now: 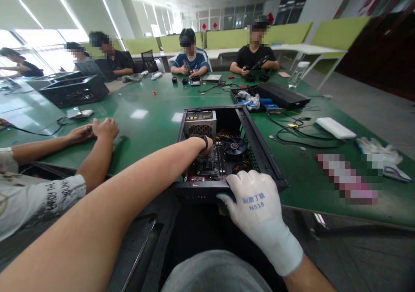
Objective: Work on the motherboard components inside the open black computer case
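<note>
An open black computer case [266,153] lies on the green table, its near edge at the table's front. Inside are a silver power supply [202,125] at the back left, a round black fan [234,146] and a circuit board [209,164]. My bare left hand [206,145], with a dark band at the wrist, reaches into the case just in front of the power supply; its fingers are mostly hidden. My right hand [254,192], in a white glove, is wrapped over the case's near edge, right of the middle.
A person's forearms and hands [105,129] rest on the table [139,145] at left. Other people sit across it. Cables [292,132], a white box [335,128] and white gloves [379,151] lie at right, with a black case panel [282,95] behind.
</note>
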`<action>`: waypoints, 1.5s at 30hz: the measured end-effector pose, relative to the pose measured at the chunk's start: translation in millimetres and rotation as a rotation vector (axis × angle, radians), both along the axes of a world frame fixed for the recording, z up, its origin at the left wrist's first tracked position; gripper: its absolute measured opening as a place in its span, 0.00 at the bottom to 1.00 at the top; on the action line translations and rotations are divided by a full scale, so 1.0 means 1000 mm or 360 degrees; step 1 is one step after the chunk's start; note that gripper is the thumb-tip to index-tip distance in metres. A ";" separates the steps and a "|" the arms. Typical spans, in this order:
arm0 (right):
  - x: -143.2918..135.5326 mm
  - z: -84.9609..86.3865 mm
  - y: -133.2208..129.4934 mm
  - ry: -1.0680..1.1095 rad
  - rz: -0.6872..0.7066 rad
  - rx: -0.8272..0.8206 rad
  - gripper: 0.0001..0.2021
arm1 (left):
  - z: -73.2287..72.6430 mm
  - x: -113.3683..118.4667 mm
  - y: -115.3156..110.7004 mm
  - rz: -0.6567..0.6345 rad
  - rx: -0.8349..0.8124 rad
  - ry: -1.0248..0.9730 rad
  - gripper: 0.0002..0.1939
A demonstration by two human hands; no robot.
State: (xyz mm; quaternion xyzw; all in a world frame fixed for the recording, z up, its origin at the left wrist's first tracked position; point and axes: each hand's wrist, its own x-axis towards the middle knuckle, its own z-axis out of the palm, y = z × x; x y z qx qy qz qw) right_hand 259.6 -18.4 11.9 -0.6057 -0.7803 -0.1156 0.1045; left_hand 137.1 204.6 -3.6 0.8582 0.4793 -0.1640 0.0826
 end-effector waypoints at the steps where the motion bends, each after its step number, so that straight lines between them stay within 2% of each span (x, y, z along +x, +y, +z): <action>1: 0.000 0.000 0.000 -0.0001 0.0001 0.0003 0.13 | 0.002 0.001 -0.001 -0.0021 -0.0005 0.0093 0.18; 3: 0.000 -0.001 0.000 -0.0002 0.0005 0.0010 0.13 | 0.006 0.002 -0.004 -0.0060 -0.0006 0.0232 0.19; 6: 0.000 -0.001 0.000 0.0000 0.0013 0.0017 0.13 | 0.010 0.003 -0.006 -0.0053 -0.0006 0.0278 0.21; 17: 0.001 -0.001 -0.001 0.0001 0.0025 0.0005 0.13 | 0.009 0.005 0.002 0.0022 -0.0044 0.0352 0.27; 24: 0.001 0.000 -0.001 0.0018 0.0021 0.0001 0.13 | 0.015 0.007 -0.004 -0.0020 -0.0011 0.0407 0.27; 31: 0.000 0.003 -0.002 0.0023 0.0023 0.0004 0.12 | 0.014 0.007 -0.002 -0.0069 -0.0009 0.0512 0.26; 45: 0.001 0.001 -0.001 0.0023 0.0028 0.0013 0.12 | 0.017 0.006 -0.006 -0.0076 0.0020 0.0449 0.26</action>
